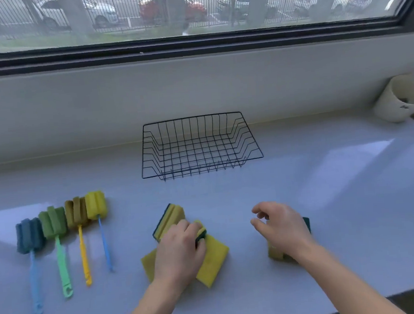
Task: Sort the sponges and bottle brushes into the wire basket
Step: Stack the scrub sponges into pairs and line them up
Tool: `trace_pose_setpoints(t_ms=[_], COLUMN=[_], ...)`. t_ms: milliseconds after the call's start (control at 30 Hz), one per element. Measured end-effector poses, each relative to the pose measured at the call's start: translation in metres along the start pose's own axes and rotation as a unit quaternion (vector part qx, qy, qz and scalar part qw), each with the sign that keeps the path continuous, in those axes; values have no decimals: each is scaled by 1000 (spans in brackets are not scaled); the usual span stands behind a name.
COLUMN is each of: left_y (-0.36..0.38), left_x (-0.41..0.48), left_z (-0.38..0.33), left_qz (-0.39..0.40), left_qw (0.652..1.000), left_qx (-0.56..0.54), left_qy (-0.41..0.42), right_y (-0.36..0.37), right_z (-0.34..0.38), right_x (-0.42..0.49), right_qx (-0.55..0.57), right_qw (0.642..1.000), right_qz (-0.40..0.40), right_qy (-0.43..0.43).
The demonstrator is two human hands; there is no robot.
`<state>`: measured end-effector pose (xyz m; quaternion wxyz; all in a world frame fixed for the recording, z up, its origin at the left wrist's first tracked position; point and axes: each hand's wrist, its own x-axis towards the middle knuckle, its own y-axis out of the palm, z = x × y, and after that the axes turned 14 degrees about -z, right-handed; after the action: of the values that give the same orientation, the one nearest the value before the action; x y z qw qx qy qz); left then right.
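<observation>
Yellow foam with a dark green scouring face: the sponge (200, 231) that the left hand (180, 250) grips, fingers curled over its top. It sits on a loose heap near the front edge of the worktop (328, 183), about midway along. Two flat sponges (216, 258) lie under it, and an upright sponge (171, 216) stands on its narrow side just behind. The right hand (279, 225) holds nothing, fingers loosely curled and spread. Its wrist passes over a fifth sponge (275, 253); contact cannot be told. The wire basket (192, 117) is toward the far edge, mid-worktop, with nothing in it. Four bottle brushes (54, 224) lie in a row toward the left edge, handles pointing to the front edge.

Risks as I judge them:
- Lifting from a heap may drag the flat sponges along or knock the upright one over.
- Foam gives under grip, so a shallow hold could slip partway.
- The right forearm could sweep its sponge toward the front edge.
- The basket looks light, so a dropped sponge may bounce out or push it.
- Thin brush handles may poke through the mesh and snag.
- A cup (401, 99) stands at the far right corner, well apart, so little hazard there.
</observation>
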<state>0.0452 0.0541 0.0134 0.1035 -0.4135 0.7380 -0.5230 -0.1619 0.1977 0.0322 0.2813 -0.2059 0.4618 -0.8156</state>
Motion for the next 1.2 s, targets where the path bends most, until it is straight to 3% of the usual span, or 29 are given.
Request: trace_pose_setpoints(t_ms=[133, 267, 367, 433, 533, 1033, 1200], left_y=[23, 48, 70, 84, 101, 111, 113], left_x=[-9, -11, -5, 2, 13, 16, 12], left_z=[-31, -64, -95, -116, -138, -121, -114], left_qz=[77, 139, 174, 192, 187, 183, 167], left_qw=[994, 987, 982, 974, 963, 929, 926], left_qx=[-19, -15, -66, -116, -147, -227, -232], left_qy=[71, 83, 42, -36, -123, -227, -246], right_y=[-20, -27, -27, -27, -25, -5, -10], right_z=[-40, -72, -87, -93, -100, -119, -121], right_x=[-12, -24, -30, -31, -28, -18, -18], right_qx=[-22, -50, -69, -84, -105, -133, -106], right_qw=[997, 995, 993, 991, 988, 985, 990], right_qz=[-34, -24, 27, 65, 93, 105, 90], right_qy=[60, 87, 92, 79, 65, -5, 17])
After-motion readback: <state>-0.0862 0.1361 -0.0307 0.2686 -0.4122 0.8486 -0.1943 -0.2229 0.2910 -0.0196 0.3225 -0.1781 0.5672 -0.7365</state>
